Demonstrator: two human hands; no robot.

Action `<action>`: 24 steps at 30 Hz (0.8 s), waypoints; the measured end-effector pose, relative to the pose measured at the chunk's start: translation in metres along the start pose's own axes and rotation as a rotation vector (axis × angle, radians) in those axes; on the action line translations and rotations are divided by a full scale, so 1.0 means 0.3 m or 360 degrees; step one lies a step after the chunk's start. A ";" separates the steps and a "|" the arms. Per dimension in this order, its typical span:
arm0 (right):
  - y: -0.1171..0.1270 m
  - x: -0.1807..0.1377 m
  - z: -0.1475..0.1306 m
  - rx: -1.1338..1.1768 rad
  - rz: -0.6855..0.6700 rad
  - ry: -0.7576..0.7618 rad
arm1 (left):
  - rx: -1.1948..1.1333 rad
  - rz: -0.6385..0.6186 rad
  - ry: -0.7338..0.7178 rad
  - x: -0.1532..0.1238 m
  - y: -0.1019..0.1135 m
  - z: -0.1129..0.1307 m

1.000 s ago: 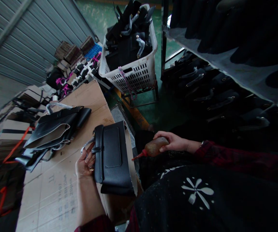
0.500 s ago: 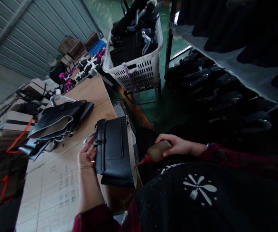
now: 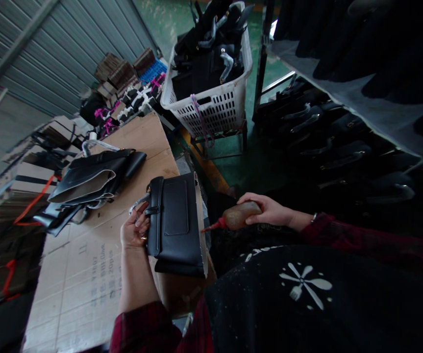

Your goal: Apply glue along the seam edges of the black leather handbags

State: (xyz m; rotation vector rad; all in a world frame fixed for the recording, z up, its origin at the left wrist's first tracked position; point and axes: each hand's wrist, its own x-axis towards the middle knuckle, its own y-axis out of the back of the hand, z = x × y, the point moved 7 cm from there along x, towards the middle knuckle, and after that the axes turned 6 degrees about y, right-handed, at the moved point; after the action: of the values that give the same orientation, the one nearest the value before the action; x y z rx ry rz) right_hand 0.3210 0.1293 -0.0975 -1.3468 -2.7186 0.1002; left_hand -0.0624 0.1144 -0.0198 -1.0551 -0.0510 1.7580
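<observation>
A black handbag (image 3: 176,218) lies at the edge of the cardboard-covered table, its pale raw edge facing right. My left hand (image 3: 135,229) is closed around the bag's wrapped handle side, near the strap and flap. In my right hand (image 3: 264,211) is a squeeze bottle (image 3: 241,214) of brownish liquid, tilted sideways. Its red nozzle tip is at the bag's raw edge, about halfway along; whether it touches cannot be made out. Several more black bag pieces (image 3: 89,181) lie stacked on the table beyond my left hand, one with its opening gaping.
Printed cardboard (image 3: 75,284) covers the table. A white plastic basket (image 3: 211,110) full of black bags stands on a metal stand ahead. At right, a dark shelf (image 3: 329,142) holds rows of bags. Stacked boards and cartons (image 3: 31,176) line the left side.
The bottle's nozzle has moved up along the bag's raw edge, away from my body, and the bottle lies flatter. My left hand keeps its hold on the bag.
</observation>
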 end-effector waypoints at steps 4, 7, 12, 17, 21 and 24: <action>-0.027 -0.021 0.008 -0.0005 -0.0101 -0.0020 | -0.0020 0.0001 -0.0011 0.002 0.001 0.000; -0.048 -0.037 0.012 0.0027 -0.0173 -0.0032 | 0.0003 0.0013 -0.0040 0.001 -0.004 0.002; -0.094 -0.048 -0.005 0.0078 -0.0320 -0.0014 | 0.0063 0.0086 -0.0066 -0.006 -0.016 0.001; -0.115 -0.058 0.004 0.0246 -0.0338 -0.0125 | 0.0068 0.0098 -0.0092 -0.007 -0.015 0.000; -0.091 -0.070 0.042 0.0578 -0.0147 -0.0276 | 0.0085 0.0055 -0.0185 -0.020 -0.030 0.012; -0.042 -0.064 0.060 0.0721 0.0113 -0.0285 | 0.0078 -0.0114 -0.0370 -0.042 -0.085 0.058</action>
State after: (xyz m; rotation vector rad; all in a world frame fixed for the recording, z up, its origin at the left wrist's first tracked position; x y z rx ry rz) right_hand 0.3205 0.1062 -0.1153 -1.3426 -2.5545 0.8228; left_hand -0.0543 0.1237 0.0111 -0.8000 -0.1871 1.8002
